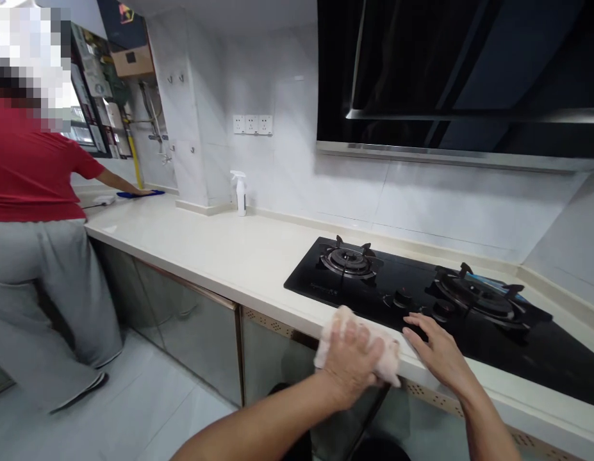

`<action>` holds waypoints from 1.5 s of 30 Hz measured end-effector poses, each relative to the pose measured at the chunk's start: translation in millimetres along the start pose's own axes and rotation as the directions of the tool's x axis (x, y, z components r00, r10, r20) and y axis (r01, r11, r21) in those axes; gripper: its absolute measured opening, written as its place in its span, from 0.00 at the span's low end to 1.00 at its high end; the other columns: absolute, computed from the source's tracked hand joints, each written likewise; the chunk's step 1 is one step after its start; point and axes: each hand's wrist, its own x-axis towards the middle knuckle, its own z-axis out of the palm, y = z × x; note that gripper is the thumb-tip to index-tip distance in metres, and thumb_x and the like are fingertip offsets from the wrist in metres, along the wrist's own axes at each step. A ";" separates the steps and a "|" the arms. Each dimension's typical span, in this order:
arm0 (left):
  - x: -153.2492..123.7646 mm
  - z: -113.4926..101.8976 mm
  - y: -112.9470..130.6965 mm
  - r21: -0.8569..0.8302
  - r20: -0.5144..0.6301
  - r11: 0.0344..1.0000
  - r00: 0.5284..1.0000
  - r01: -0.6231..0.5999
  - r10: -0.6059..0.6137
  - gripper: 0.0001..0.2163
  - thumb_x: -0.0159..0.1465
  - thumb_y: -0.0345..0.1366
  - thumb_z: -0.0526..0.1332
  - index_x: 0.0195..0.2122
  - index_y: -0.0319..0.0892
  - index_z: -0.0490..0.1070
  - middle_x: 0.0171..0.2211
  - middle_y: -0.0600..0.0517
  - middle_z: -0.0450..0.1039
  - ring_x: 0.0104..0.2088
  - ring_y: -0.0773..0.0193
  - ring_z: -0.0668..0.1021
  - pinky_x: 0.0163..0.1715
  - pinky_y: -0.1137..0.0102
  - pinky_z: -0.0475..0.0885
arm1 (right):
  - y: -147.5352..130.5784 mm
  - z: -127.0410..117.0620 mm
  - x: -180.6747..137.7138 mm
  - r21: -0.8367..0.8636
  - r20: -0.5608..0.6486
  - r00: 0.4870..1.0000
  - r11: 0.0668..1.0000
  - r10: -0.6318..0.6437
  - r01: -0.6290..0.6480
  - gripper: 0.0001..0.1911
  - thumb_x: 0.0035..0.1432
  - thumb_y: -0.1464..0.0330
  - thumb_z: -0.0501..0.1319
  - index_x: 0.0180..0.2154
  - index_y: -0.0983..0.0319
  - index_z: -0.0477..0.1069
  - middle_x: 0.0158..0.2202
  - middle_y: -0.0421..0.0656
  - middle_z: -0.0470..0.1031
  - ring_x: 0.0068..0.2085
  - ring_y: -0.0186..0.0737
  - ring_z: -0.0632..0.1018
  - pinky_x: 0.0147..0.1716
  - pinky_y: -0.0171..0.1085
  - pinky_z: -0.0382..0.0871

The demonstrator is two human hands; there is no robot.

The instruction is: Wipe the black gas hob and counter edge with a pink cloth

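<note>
My left hand [352, 365] grips a pale pink cloth [387, 352], pressing it over the front edge of the cream countertop [258, 256]. Part of the cloth is hidden under the palm and fingers. To its right, my right hand [438, 352] lies with fingers stretched out at the front border of the black gas cooktop [373, 291], near the control knobs [402, 298]. It holds nothing. The cooktop has two burners, the left burner [349, 259] and the right burner [477, 294]. Something blue shows behind the right one.
A white spray bottle [241, 195] stands against the back wall. Above the cooktop hangs a black range hood [460, 83]. At the far left a person in a red shirt [32, 160] reaches over the counter, one hand on a dark blue cloth [128, 194]. Cabinets [200, 326] run below.
</note>
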 end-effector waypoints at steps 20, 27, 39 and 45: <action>-35.9 -12.6 -92.2 -0.182 0.008 0.980 0.996 -0.085 0.088 0.28 0.66 0.63 0.58 0.60 0.53 0.72 0.56 0.46 0.73 0.58 0.48 0.70 0.66 0.47 0.57 | 12.3 -8.0 0.0 0.044 0.064 0.996 0.997 0.058 -0.061 0.29 0.62 0.44 0.55 0.51 0.55 0.78 0.62 0.49 0.74 0.65 0.58 0.71 0.60 0.58 0.69; -81.9 -44.3 -198.8 -0.116 0.175 0.985 0.979 0.128 -0.106 0.27 0.64 0.63 0.59 0.57 0.53 0.75 0.57 0.45 0.74 0.61 0.47 0.69 0.66 0.51 0.57 | 17.5 -5.1 -1.0 0.041 0.064 0.996 0.997 0.055 -0.058 0.29 0.62 0.43 0.56 0.51 0.54 0.78 0.62 0.48 0.74 0.65 0.58 0.71 0.63 0.60 0.67; -139.9 -31.4 -236.1 0.078 -0.031 0.952 0.955 0.296 -0.295 0.24 0.67 0.54 0.61 0.59 0.47 0.71 0.61 0.41 0.67 0.67 0.42 0.63 0.69 0.42 0.52 | 14.6 -2.2 -2.2 0.065 0.045 0.998 0.997 0.049 -0.051 0.28 0.62 0.44 0.56 0.51 0.54 0.78 0.62 0.48 0.74 0.64 0.57 0.71 0.62 0.60 0.67; -159.6 20.6 -186.4 -0.002 -0.272 0.799 0.769 0.601 -0.579 0.40 0.65 0.48 0.64 0.72 0.40 0.46 0.71 0.30 0.46 0.73 0.34 0.50 0.67 0.37 0.55 | 13.5 -5.7 -3.2 0.064 0.051 0.996 0.995 0.079 -0.082 0.30 0.60 0.41 0.57 0.51 0.53 0.78 0.61 0.47 0.75 0.64 0.59 0.71 0.62 0.61 0.67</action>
